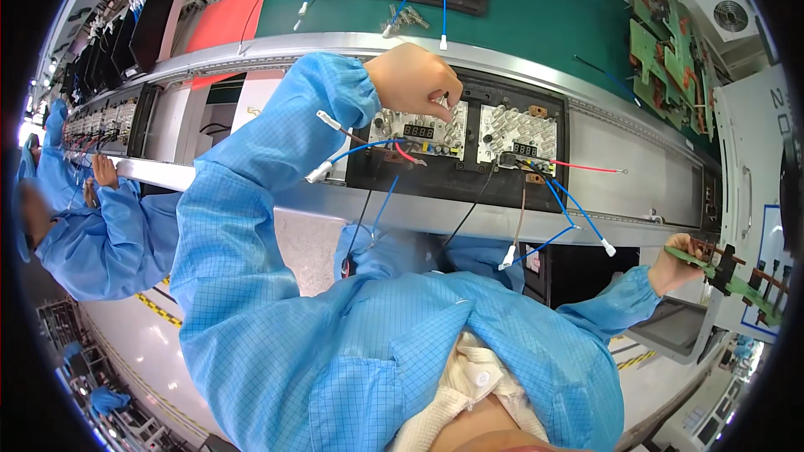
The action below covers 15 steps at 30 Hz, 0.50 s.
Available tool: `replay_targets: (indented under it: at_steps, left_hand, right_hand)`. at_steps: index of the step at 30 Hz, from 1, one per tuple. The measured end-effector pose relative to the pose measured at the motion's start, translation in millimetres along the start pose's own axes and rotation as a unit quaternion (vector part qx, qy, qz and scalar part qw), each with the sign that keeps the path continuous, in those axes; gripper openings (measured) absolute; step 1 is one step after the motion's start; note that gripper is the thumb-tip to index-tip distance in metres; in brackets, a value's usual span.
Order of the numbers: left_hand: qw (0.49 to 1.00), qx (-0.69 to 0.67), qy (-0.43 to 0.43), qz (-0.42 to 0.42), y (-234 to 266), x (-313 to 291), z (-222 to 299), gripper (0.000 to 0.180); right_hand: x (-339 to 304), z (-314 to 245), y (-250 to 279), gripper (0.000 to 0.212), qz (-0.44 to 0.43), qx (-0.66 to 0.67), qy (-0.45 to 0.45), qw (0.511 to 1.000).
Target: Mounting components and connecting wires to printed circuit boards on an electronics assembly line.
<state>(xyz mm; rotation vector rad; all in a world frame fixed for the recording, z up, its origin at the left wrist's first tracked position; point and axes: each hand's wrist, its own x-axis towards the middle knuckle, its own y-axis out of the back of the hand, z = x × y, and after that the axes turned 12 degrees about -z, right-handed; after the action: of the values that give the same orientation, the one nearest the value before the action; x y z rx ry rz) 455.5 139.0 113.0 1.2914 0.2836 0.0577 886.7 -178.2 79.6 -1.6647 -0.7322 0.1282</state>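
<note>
Pinching my left hand [416,81] narrowly on the left board [419,132] in the black tray [456,184], I judge assembly half done, since my right hand [674,261] grips a green circuit board [737,283] not yet fitted.

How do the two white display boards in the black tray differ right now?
The left white board lies under the left hand, fingers on its top edge; the right white board is untouched. The left board's display shows red digits; the right's looks dark. Both sit in the black tray, trailing wires.
</note>
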Motion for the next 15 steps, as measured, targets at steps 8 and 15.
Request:
replay_targets:
  at_steps: [8,15]
  left_hand:
    - [0.998,0.050,0.026,-0.020,-14,9,-6,0.024]
    - [0.998,0.063,0.009,-0.012,-25,13,-8,0.019]
  right_hand:
    - [1,1,7,0.008,-0.020,-0.004,0.003,1.000]
    - [-9,6,-4,0.006,-0.058,0.022,-0.056,0.996]
